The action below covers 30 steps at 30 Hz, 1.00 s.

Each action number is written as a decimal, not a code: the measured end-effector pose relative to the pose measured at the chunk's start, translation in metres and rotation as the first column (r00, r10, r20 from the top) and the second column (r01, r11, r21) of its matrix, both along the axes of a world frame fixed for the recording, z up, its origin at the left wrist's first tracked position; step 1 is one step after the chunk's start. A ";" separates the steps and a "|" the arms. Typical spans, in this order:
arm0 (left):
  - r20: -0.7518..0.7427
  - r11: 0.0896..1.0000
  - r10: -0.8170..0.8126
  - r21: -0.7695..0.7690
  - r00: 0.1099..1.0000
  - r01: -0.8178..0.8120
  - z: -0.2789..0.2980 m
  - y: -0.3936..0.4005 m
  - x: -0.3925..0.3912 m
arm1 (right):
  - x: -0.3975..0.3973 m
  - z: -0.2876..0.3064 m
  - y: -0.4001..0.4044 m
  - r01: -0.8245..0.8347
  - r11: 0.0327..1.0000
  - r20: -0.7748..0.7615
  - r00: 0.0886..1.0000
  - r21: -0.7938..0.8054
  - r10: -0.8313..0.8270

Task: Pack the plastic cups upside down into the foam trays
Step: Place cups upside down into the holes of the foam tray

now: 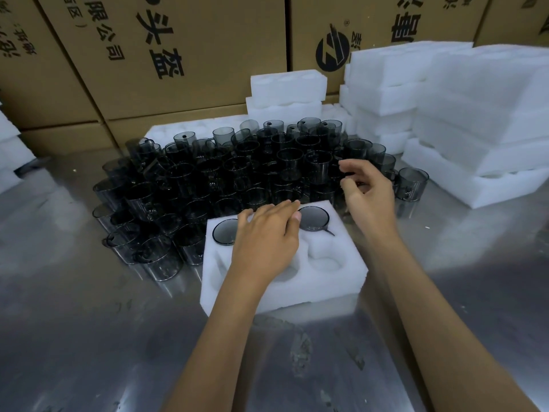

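Note:
A white foam tray (pixel 323 281) lies on the steel table in front of me. Two dark smoky plastic cups sit upside down in its far pockets, one at the left (pixel 224 231) and one at the right (pixel 314 218). The two near pockets show only foam. My left hand (pixel 264 236) rests flat across the tray with straight fingers reaching between the two cups. My right hand (pixel 368 191) hovers past the tray's far right corner, fingers loosely curled at the edge of the cup pile (pixel 237 171), holding nothing that I can see.
Stacks of white foam trays (pixel 487 114) rise at the right and more (pixel 286 93) behind the pile. Cardboard boxes (pixel 166 55) wall off the back. A single cup (pixel 413 184) stands right of my right hand. The steel table (pixel 89 337) extends towards me.

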<state>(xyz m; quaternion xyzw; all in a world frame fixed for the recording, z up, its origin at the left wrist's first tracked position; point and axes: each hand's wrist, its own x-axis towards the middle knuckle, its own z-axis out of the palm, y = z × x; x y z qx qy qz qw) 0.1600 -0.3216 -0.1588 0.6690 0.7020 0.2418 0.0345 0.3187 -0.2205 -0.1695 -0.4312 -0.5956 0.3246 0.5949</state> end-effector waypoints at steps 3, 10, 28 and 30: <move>0.007 1.000 0.002 0.009 1.000 -0.002 0.000 0.000 0.000 | -0.004 0.001 0.013 0.038 0.999 0.075 0.997 -0.021 -0.037; -0.019 1.000 -0.011 0.005 1.000 0.011 -0.001 0.000 -0.001 | -0.019 0.015 0.034 -0.015 0.999 0.501 0.865 -0.047 0.037; 0.536 0.904 -0.135 0.412 0.833 -0.118 0.013 -0.006 -0.003 | -0.021 0.034 -0.048 -0.161 0.957 0.192 0.975 0.240 0.116; 0.528 0.915 -0.140 0.393 0.838 -0.094 0.013 -0.005 -0.003 | -0.024 0.030 -0.057 -0.166 0.942 0.275 0.958 0.292 0.083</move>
